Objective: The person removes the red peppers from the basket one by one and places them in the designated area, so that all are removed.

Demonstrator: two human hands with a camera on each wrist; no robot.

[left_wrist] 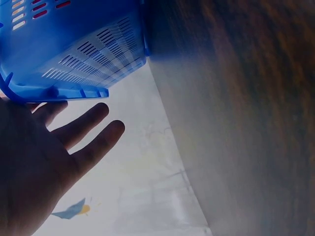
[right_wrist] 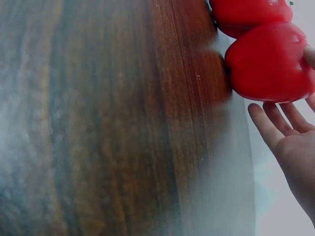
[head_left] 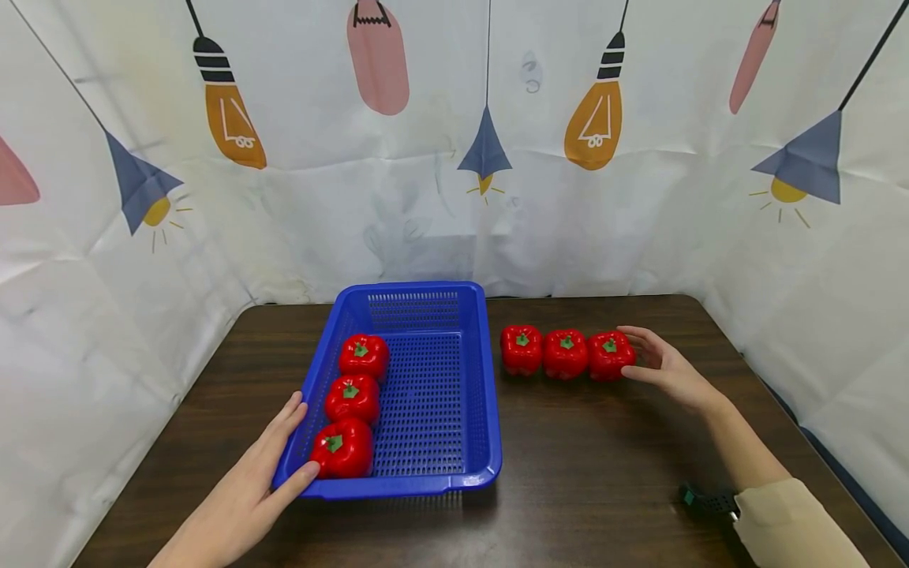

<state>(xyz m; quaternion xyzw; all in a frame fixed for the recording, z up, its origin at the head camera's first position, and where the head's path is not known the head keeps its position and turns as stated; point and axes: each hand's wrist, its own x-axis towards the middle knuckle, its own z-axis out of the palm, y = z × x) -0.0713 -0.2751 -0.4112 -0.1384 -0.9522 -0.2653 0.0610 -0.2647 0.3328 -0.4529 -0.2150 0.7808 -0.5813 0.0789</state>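
A blue plastic basket (head_left: 472, 465) stands on the table with three red bell peppers (head_left: 353, 398) in a column along its left side. My left hand (head_left: 248, 481) lies at the basket's near left corner, thumb over the rim; in the left wrist view its fingers (left_wrist: 91, 145) are extended below the rim. To the basket's right, three more red bell peppers form a row: left (head_left: 521, 349), middle (head_left: 565, 353) and right (head_left: 610, 355). My right hand (head_left: 667, 367) is at the right pepper, thumb and fingers spread about its side. In the right wrist view those fingers look fairly straight.
The dark wooden table (head_left: 568, 473) extends around the basket. A white cloth (head_left: 426, 205) printed with lamps and bulbs hangs behind it and along both sides. A dark strap-like object (head_left: 710, 501) shows by the right sleeve (head_left: 795, 521).
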